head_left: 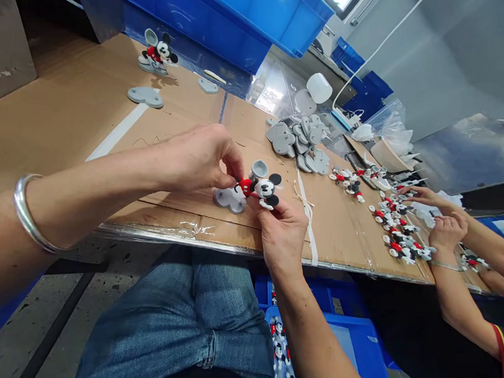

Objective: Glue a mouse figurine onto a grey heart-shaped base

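My left hand (202,158) pinches the red body of a small mouse figure (261,188) with black ears and a white face. My right hand (281,230) grips the same figure from below, at its feet. The figure stands on a grey base (228,200) that rests on the cardboard-covered table (64,114), close to its front edge. A grey cup-like part (259,168) rises behind the figure. A silver bangle (27,210) circles my left wrist.
A finished figure on its base (158,54) and loose grey bases (145,96) lie at the far left. A pile of grey bases (302,140) sits mid-table. Another person's hands (445,226) work among several figures (396,225) at right. Blue bins (232,11) stand behind; a blue bin (353,345) holds figures below.
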Tool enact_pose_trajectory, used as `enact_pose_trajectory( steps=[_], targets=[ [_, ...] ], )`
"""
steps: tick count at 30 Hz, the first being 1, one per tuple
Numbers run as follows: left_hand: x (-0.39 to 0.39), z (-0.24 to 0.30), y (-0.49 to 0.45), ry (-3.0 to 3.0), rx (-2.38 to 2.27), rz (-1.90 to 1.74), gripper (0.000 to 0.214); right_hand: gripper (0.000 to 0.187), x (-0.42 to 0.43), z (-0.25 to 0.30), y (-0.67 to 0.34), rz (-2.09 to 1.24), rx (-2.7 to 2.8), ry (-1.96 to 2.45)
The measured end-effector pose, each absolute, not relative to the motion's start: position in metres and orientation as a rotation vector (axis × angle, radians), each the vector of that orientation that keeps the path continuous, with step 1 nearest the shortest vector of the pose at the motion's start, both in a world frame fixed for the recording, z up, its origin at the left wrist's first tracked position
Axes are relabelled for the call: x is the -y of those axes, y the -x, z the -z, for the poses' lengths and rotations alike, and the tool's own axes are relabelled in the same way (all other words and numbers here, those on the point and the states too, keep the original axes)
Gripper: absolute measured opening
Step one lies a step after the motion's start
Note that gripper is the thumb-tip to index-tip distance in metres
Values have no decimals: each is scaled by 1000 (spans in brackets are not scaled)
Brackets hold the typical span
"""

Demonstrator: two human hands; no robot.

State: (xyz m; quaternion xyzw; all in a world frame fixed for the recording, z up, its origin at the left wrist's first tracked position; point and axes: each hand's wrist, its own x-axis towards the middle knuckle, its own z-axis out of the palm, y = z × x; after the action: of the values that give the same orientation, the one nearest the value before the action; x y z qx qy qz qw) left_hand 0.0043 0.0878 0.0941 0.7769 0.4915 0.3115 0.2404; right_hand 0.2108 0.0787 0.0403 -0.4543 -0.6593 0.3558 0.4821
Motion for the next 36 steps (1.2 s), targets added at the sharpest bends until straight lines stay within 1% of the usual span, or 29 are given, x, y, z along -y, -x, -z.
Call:
enact_pose_trajectory(
  steps=[6, 16, 20, 25, 31, 36],
  targets=[
    [-88, -94, -8, -2093, -1415, -822, 13, 10, -77, -39, -211, -835, 1681, 1105],
    [-87, -94, -9, -2085, -1424, -811, 13, 11, -78, -41, -213, -788, 1723, 1134],
    [-88, -92, -10, -2049, -1396, -810, 14, 7, -79, -42, -213, -745, 1766, 1130],
    [-88, -89, -9, -2040, -1406, -876, 17, 6, -79, -42, -211, -831, 1716, 1115],
    [-86, -92, -9, -2045, -1466, -870, 14, 8, -79, -41, -210, -854, 1694, 1104],
    [-86, -94, -10, -2003, -1457, -885, 10, 5, -78, -40, -212, -844, 1688, 1125]
  ],
)
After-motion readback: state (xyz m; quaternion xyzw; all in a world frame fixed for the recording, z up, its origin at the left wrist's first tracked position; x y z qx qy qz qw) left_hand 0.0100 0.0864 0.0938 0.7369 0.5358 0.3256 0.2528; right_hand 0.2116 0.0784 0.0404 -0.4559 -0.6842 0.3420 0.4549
